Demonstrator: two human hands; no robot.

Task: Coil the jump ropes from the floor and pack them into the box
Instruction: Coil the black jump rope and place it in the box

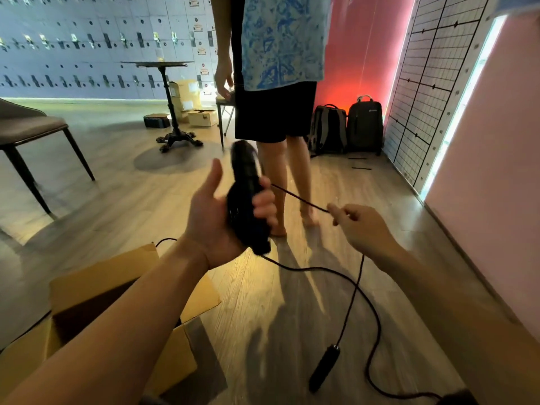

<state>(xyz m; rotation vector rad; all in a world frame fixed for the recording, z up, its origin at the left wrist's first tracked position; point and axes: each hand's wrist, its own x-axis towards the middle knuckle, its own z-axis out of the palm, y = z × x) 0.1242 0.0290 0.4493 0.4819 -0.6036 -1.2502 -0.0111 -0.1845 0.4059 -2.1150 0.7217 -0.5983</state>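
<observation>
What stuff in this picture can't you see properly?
- Inside of the cardboard box: dark, and the left arm crosses it.
- Black handles in the left hand: motion-blurred, count unclear.
- Rope where the right hand pinches it: fingers cover it.
- Standing person: cut off by the top edge.
- Locker labels: too small.

Forearm hides box (87, 276) interior; held handles (245, 194) blurred

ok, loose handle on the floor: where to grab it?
Take the handle across its middle, coming from above. It lies flat and free on the floor, cord leaving its far end. The right hand, pinching cord, is nearest.
</observation>
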